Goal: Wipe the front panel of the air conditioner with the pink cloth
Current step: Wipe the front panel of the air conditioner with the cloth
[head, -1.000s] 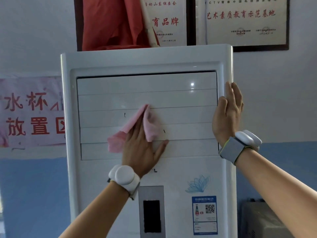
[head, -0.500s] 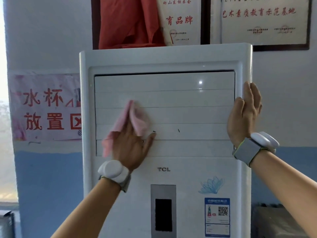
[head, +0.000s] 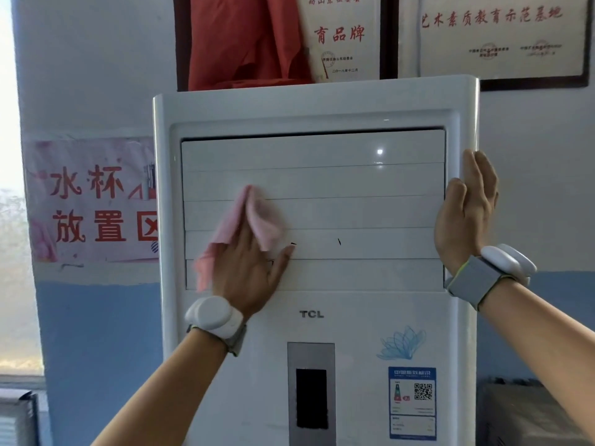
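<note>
A tall white TCL air conditioner (head: 354,300) fills the middle of the view, with horizontal louvre slats across its upper front. My left hand (head: 248,275) lies flat on the lower left slats and presses the pink cloth (head: 257,217) against them; the cloth sticks out above and to the left of the fingers. My right hand (head: 463,214) rests flat, fingers up, against the unit's right side edge. Two small dark marks show on a slat to the right of the cloth.
Framed certificates (head: 502,33) and a red fabric (head: 241,40) hang on the wall above the unit. A pink paper sign (head: 93,201) is stuck on the wall to the left. A grey box (head: 528,413) stands low at the right. A bright window edges the far left.
My left hand with the pink cloth has slid leftward across the slats, uncovering a dark mark. The right hand has stayed on the side edge.
</note>
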Demonstrator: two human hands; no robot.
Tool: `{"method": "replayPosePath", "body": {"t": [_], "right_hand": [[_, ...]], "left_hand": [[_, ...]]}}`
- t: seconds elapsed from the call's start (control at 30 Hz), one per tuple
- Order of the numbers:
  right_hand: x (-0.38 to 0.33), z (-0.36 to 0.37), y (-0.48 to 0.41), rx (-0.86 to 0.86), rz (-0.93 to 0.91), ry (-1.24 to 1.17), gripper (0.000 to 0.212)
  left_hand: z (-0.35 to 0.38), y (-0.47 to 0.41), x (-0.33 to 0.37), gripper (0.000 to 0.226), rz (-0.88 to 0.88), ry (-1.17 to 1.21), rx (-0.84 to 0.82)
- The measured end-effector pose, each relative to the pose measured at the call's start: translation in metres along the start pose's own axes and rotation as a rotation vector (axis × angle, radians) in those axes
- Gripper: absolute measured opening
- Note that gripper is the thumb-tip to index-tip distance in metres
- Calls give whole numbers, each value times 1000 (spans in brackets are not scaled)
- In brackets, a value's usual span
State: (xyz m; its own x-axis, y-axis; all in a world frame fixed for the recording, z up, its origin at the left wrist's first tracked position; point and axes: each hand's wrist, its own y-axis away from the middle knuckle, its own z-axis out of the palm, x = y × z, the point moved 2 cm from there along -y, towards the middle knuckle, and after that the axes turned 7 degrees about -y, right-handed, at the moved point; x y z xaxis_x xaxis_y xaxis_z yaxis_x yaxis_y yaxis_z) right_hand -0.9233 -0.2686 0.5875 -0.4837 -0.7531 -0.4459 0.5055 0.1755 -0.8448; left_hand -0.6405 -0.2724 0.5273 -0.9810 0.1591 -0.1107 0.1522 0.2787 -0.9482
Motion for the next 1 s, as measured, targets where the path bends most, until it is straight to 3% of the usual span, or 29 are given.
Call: {"method": "replayPosePath", "body": {"t": [0.1,0.23,0.33,0.47,0.57,0.73,0.87,1.0], "right_hand": [[-2,1,2,-20,-3,19,54],[-3,2,3,-12,3,29,54],[-2,2,2,-8,11,16,55],[0,1,1,-10,5,0,55],[0,2,1,-5,4,11,54],[2,5,1,1,-10,23,54],[5,3,-1,-16,-13,7,54],[8,1,-2,-15,-35,6,54]], "left_hand": [[0,3,-5,85,-77,-12,-6],[8,-7,44,87,84,39,-27],[3,-10,39,84,130,33,-34],[-2,5,-10,84,-60,0,-15],[4,7,-1,84,-128,51,-1],[24,0,82,89,172,120,-55],[22,4,73,90,247,122,-73],[17,28,15,89,18,96,-45]]}}
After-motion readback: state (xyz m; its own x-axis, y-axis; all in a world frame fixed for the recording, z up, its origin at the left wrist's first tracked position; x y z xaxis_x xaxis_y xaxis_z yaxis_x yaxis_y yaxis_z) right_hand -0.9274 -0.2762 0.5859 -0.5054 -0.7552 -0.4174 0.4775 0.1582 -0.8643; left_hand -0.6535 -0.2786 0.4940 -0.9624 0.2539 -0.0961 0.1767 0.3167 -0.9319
